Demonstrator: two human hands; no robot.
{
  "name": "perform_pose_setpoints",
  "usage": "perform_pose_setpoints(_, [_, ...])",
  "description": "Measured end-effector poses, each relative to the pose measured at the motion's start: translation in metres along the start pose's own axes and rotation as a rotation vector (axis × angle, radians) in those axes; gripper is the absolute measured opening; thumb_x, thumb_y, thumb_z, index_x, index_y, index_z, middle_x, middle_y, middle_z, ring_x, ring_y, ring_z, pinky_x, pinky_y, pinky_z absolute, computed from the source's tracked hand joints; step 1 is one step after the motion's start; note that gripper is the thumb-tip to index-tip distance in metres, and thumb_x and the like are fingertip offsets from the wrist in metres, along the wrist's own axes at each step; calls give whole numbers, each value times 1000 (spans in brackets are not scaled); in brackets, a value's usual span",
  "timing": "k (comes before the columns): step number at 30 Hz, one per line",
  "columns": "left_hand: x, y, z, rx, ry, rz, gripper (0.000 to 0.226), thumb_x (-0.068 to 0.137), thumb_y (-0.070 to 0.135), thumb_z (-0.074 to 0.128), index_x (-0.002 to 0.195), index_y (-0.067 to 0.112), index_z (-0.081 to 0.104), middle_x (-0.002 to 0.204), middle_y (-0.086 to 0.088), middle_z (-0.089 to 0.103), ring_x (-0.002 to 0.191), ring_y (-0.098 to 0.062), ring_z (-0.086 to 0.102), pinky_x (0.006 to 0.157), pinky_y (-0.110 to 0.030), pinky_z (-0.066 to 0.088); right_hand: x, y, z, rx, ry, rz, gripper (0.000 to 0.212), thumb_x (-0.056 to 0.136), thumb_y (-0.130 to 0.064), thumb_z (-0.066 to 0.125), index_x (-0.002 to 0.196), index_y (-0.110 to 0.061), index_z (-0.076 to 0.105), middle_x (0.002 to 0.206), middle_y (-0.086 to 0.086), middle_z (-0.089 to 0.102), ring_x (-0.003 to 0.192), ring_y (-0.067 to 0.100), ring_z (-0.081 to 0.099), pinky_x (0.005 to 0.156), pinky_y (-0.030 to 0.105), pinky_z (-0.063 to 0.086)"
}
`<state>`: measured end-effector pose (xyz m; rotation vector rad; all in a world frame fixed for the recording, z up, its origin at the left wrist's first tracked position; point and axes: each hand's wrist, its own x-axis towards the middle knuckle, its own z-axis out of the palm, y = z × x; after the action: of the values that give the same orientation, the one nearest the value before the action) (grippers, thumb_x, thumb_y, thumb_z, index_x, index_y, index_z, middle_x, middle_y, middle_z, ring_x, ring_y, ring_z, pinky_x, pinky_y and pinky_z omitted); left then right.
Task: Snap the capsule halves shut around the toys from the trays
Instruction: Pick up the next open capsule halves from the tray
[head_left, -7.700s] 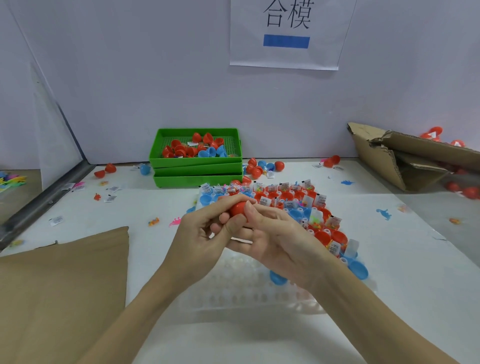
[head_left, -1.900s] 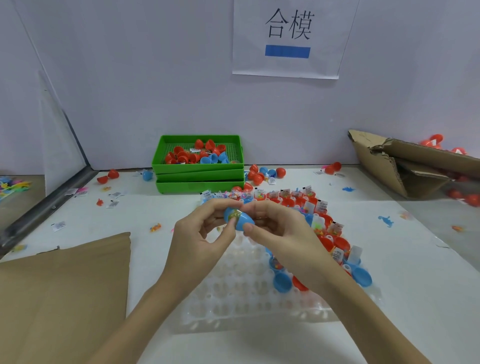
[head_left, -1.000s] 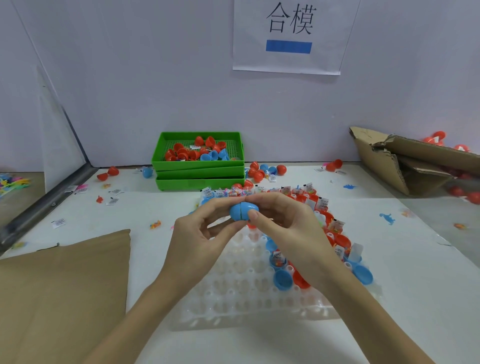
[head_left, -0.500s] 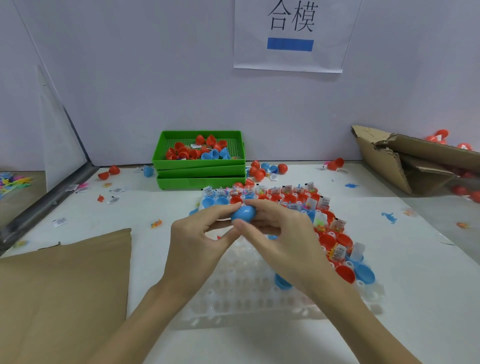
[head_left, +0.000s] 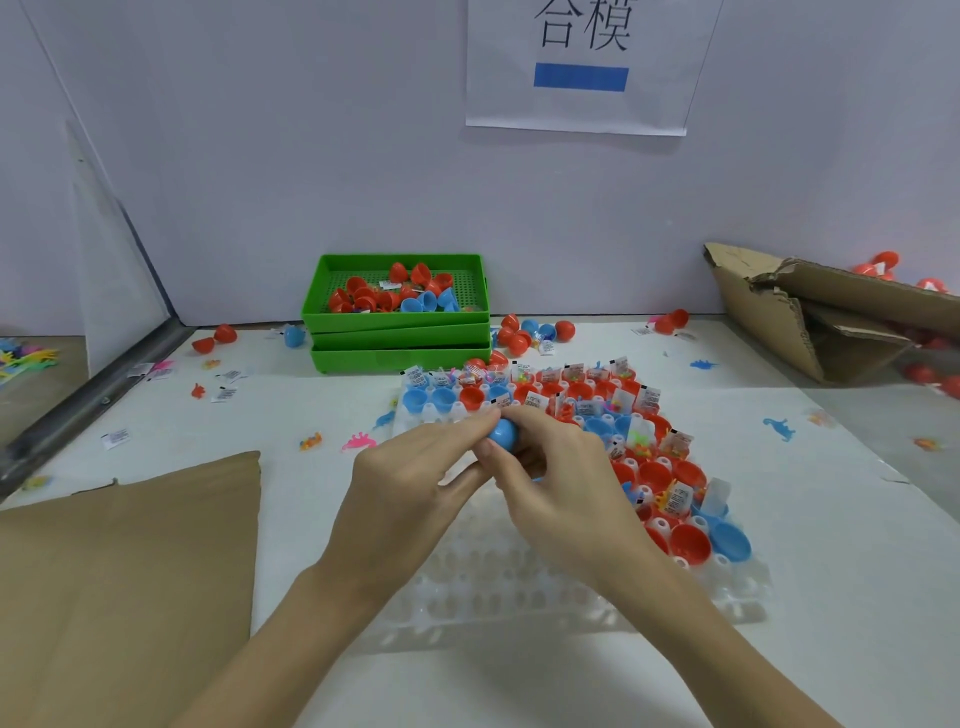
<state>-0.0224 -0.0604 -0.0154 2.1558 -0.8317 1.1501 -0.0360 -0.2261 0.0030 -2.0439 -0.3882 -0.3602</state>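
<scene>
— Blue plastic, is that what sits between the two hands?

— Yes, a blue capsule (head_left: 504, 434), held above the far part of the clear tray (head_left: 519, 587). The left hand (head_left: 410, 483) has its fingers curled round the capsule's left side, and the right hand (head_left: 566, 483) pinches it from the right, thumb below. Whether the halves are fully snapped together I cannot tell — the fingers cover most of it.

— And the other pieces?

— The clear tray lies on the white bench (head_left: 831, 571); its far and right pockets hold red and blue open halves (head_left: 654, 475) with small toys and white barcode slips, too small to read. Behind it stands a stack of green trays (head_left: 400, 343), the top one holding more red and blue halves.

— Any writing?

— A white sheet (head_left: 576, 67) on the wall bears the characters 合模 over a solid blue bar. Loose capsules, slips and little toy figures lie scattered on the bench. Brown paper (head_left: 124, 587) covers the near left; a torn cardboard box (head_left: 810, 317) sits at the far right.
</scene>
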Motion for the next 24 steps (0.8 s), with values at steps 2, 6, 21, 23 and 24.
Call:
perform_pose_setpoints(2, [0, 2, 0, -7, 6, -3, 44, 79, 10, 89, 121, 4, 76, 110, -3, 79, 95, -13, 74, 88, -25, 57, 0, 1, -1, 6, -5, 3, 12, 100, -20, 65, 110, -17, 71, 85, -7, 71, 79, 11, 67, 70, 30, 56])
perform_pose_setpoints(6, [3, 6, 0, -80, -23, -95, 46, 80, 11, 87, 124, 8, 75, 115, -1, 76, 104, -10, 70, 98, -21, 54, 1, 2, -3, 56, -15, -3, 14, 101, -19, 65, 113, -17, 70, 88, -7, 72, 82, 12, 68, 73, 32, 57])
perform_pose_setpoints(21, [18, 9, -16, -839, -293, -496, 34, 98, 36, 64, 131, 28, 66, 128, 11, 69, 117, -17, 69, 93, -23, 57, 4, -14, -22, 1123, -494, 99, 35, 104, -6, 45, 134, 6, 59, 125, 23, 66, 122, 35, 63, 107, 38, 51])
perform_pose_setpoints(23, [19, 9, -17, -810, -259, -458, 31, 97, 33, 64, 127, 26, 67, 125, 12, 70, 116, -15, 68, 92, -18, 54, 4, -15, -21, 1129, -497, 88, 36, 105, -7, 43, 133, 9, 58, 124, 23, 65, 122, 34, 63, 110, 39, 49])
perform_pose_setpoints(24, [19, 10, -18, -789, -246, -433, 30, 97, 33, 63, 126, 26, 67, 124, 13, 70, 118, -13, 67, 93, -16, 52, 4, -14, -19, 1116, -486, 76, 37, 107, -6, 41, 135, 12, 55, 125, 25, 64, 123, 35, 61, 112, 40, 47])
